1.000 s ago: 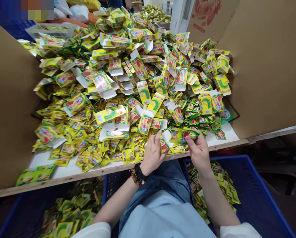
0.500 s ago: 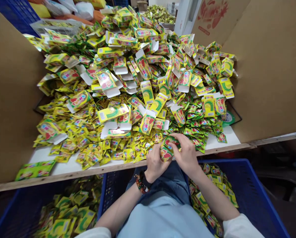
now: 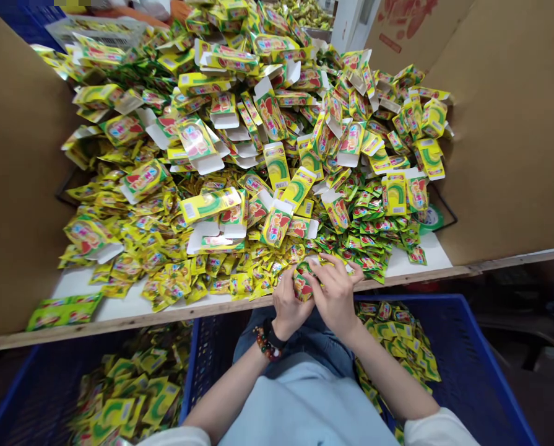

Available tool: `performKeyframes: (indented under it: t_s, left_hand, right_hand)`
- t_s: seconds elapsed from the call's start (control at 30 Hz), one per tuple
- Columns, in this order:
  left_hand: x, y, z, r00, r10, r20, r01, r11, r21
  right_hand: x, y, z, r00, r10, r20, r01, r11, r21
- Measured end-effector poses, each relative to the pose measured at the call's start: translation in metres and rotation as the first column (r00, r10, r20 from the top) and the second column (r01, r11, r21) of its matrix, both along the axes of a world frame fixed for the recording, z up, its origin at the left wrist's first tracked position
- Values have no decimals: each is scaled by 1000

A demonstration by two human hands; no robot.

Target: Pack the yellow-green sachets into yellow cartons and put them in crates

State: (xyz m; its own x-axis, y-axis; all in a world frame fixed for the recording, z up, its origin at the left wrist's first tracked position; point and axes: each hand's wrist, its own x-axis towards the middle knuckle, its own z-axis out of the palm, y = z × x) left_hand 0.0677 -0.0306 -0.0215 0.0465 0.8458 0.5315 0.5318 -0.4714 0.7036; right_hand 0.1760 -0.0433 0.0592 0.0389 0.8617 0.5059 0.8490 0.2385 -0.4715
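My left hand (image 3: 288,305) is closed around a small green, yellow and red candy box (image 3: 301,287) at the front edge of the table. From the other side my right hand (image 3: 335,296) presses its fingers onto the same box. Part of the box is covered by the fingers, and its flap cannot be made out clearly. Behind my hands lie small yellow candy sachets (image 3: 174,282) on the left and green candy sachets (image 3: 369,248) on the right. Open-ended flat cartons, such as a printed carton (image 3: 277,224), lie over them in a heap.
Cardboard walls (image 3: 504,142) flank the white tabletop (image 3: 437,251). A green sachet strip (image 3: 65,311) lies at its left front corner. Below the table edge, a blue crate (image 3: 471,359) on the right and another blue crate (image 3: 30,390) on the left hold packed boxes.
My right hand has shifted its grip over the box, with its fingers now further across the top. The view has tilted slightly downward. The heap looks the same.
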Motion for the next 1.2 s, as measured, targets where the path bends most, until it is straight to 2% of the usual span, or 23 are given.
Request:
performKeyframes:
  t_s: [0.17, 0.23, 0.33, 0.4, 0.47, 0.5, 0.57, 0.6, 0.67, 0.77, 0.83, 0.9, 1.0, 1.1, 1.2]
  left_hand:
    - [-1, -2, 2, 999, -42, -5, 42, 999, -24]
    - [-2, -4, 0, 999, -38, -23, 37, 998, -45]
    - [-4, -6, -3, 997, -49, -53, 45, 995, -86]
    - [-5, -5, -4, 996, -55, -64, 51, 996, -74]
    - [-4, -2, -6, 996, -68, -54, 69, 997, 27]
    - [-4, 0, -7, 996, -80, -50, 85, 992, 89]
    - [-2, 3, -8, 992, -114, -50, 122, 975, 187]
    - [-1, 3, -8, 991, -126, -50, 133, 969, 206]
    - [0, 3, -7, 989, -138, -44, 144, 973, 179]
    - [1, 0, -4, 988, -144, -53, 146, 988, 50]
    - [1, -1, -2, 986, -144, -85, 144, 990, -1]
    - [1, -1, -2, 985, -137, -102, 139, 990, 8]
    - [2, -1, -4, 988, -119, -98, 123, 992, 35]
    - [3, -1, -6, 990, -112, -89, 114, 993, 17]
    - [2, -2, -7, 992, -104, -73, 105, 994, 13]
  right_hand:
    - [1, -3, 0, 1000, 25, 6, -24, 999, -24]
    - [1, -6, -3, 995, 91, -41, -94, 993, -71]
    - [3, -11, -11, 963, 199, -181, -222, 968, -119]
    - [5, -12, -18, 929, 138, -343, -177, 980, -87]
    - [6, -10, -25, 828, 38, -559, -110, 989, -97]
    - [7, -9, -28, 751, 16, -660, -145, 979, -141]
    - [7, -6, -33, 608, 27, -794, -326, 920, -218]
    - [6, -5, -34, 572, 56, -818, -414, 881, -229]
    - [6, -6, -34, 587, 139, -798, -484, 850, -207]
    - [5, -9, -32, 688, 209, -695, -411, 902, -135]
    - [3, -9, -31, 714, 148, -684, -323, 937, -135]
    - [1, -8, -31, 705, 71, -705, -267, 948, -171]
    - [0, -6, -29, 675, 22, -738, -268, 939, -216]
    - [-1, -5, -28, 669, 3, -743, -249, 943, -220]
    - [-3, -7, -31, 743, 83, -664, -246, 957, -156]
